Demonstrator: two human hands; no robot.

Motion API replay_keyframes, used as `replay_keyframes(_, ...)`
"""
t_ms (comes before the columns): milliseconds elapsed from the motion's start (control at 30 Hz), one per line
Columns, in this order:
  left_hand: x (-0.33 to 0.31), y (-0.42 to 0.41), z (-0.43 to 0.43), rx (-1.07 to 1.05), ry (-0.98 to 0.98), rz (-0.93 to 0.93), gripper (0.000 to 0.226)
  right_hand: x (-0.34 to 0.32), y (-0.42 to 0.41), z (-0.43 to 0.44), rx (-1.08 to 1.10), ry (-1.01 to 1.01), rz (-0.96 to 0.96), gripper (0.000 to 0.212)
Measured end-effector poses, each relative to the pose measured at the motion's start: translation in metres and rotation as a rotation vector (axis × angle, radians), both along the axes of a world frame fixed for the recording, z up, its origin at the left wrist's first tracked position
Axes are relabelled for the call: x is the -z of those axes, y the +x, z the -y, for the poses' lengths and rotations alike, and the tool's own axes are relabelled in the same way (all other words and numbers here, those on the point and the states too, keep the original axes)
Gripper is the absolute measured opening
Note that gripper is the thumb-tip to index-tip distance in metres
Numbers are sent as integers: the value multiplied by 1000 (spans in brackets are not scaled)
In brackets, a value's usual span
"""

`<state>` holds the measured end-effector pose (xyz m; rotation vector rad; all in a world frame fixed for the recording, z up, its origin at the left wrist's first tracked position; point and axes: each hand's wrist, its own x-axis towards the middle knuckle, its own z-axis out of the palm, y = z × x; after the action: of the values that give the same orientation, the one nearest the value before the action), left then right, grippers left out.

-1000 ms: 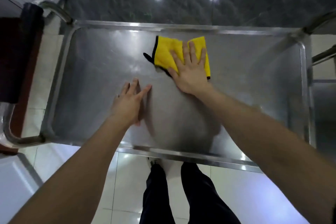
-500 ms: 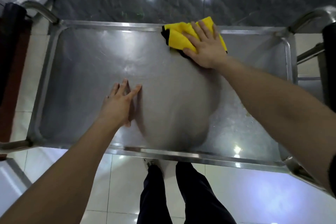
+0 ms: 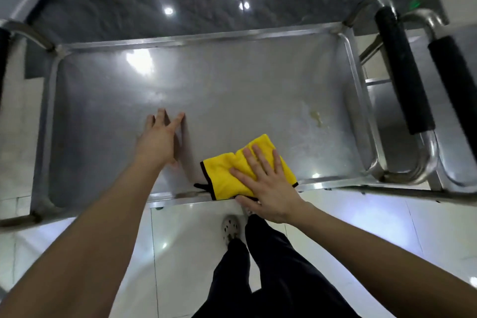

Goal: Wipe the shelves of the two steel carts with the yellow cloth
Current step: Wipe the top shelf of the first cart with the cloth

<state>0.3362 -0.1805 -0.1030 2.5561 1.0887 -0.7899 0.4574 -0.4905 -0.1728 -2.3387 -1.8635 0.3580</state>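
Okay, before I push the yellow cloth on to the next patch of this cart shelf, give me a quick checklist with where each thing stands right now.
1. Right hand flat on the yellow microfibre cloth with black trim: ok.
2. Cloth fully on the steel cart shelf: not ok; its near edge overlaps the front rim.
3. Left hand bracing on the shelf, apart from the cloth: ok.
4. Yellowish smear toward the right end wiped away: not ok; it sits beyond the cloth.
5. Path from cloth to smear free of objects: ok.
6. Second steel cart at the right wiped: cannot tell; only its handle and edge show.
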Motion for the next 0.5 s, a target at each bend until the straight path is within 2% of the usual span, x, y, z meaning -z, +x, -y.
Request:
replay_keyframes(67,-3,2,4,7,18,13,147,-4,-8,-9,99,-5,-6,70)
replay_keyframes(167,-5,11,25,90,147,71,111,2,-20,-22,95,-32,73,67)
replay_keyframes(333,-8,59,73,85,72,300,70,9,-13,-4,134,14,85,64)
replay_keyframes(400,-8,82,86,102,49,301,67,9,-4,16,198,19,95,64)
replay_keyframes(433,-9,93,90,109,36,279,73,8,3,28,231,19,104,65)
replay_keyframes(500,-12,114,92,118,2,193,103,6,25,52,275,1,112,67)
